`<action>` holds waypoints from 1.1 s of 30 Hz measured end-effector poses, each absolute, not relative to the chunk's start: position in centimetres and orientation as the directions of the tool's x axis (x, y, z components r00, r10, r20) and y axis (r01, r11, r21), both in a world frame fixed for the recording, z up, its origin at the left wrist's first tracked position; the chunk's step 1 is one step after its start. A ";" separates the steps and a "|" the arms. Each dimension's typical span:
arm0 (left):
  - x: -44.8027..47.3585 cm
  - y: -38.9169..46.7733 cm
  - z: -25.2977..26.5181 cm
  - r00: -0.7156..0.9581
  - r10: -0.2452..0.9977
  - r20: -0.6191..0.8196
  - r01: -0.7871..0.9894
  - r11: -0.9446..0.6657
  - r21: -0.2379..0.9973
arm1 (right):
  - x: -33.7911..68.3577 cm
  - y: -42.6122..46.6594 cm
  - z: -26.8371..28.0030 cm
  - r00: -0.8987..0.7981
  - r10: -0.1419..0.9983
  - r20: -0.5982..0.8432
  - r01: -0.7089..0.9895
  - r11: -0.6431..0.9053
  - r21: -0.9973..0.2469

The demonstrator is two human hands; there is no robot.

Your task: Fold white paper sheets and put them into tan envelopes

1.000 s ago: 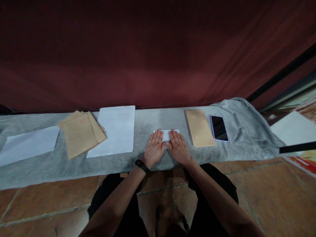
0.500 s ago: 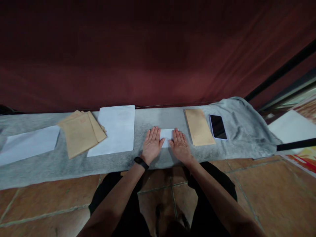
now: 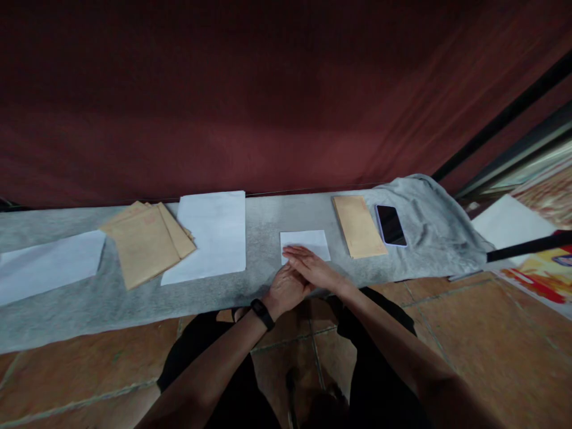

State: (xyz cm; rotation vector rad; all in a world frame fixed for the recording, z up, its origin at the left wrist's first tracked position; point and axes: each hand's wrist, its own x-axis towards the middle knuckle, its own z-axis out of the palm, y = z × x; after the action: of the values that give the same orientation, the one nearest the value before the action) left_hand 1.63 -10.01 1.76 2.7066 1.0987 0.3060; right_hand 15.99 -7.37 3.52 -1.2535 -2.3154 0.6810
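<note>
Head camera: right hand (image 3: 315, 269) lies across left hand (image 3: 288, 289), with the small white paper rectangle (image 3: 310, 238) flat at their fingertips, its near edge partly covered. Grip: right fingers extended and together, grasping nothing visible; left fingers are mostly hidden beneath the right, so I cannot tell whether they are curled or pinch anything. Black wristband (image 3: 263, 314) on the left wrist.

Risks (judgement): a sideways push of the crossed hands could skid or skew the rectangle, since the cloth under it is soft. Being light, the rectangle could also ride along with a lifted palm. A wide sweep of the right arm might knock the brown envelope stack (image 3: 360, 226) into the smartphone (image 3: 391, 226) just beside it. The fanned brown envelopes (image 3: 147, 244) overlap the large white sheets (image 3: 214, 232); pulling on either could drag the other.

Surface: long, narrow, covered by grey cloth (image 3: 263, 220), rumpled at the right end. Another white sheet (image 3: 53, 262) lies far left.

Room: dark red drape (image 3: 268, 119) behind; terracotta floor tiles (image 3: 89, 357) below; black bar (image 3: 509, 113) and colourful printed poster (image 3: 536, 286) at right. Dim light.
</note>
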 end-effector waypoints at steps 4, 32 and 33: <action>1.8 -10.0 1.9 0.695 0.715 0.083 0.673 -0.686 0.277 | 14.4 -7.0 2.8 -0.557 0.828 0.059 0.736 0.525 -0.427; 0.7 -10.2 1.4 0.575 0.801 0.166 0.765 -0.598 0.238 | 20.9 -8.1 -0.5 -0.350 0.918 0.189 0.907 0.382 -0.176; 0.6 -10.0 1.3 0.551 0.818 0.165 0.785 -0.575 0.228 | 21.0 -8.4 -0.6 -0.325 0.923 0.205 0.918 0.360 -0.166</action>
State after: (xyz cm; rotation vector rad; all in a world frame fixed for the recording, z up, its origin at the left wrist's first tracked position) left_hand 0.56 -10.02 1.32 2.6527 1.3780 0.3831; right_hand 21.00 -8.43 -0.59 -1.6414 -2.3608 0.0288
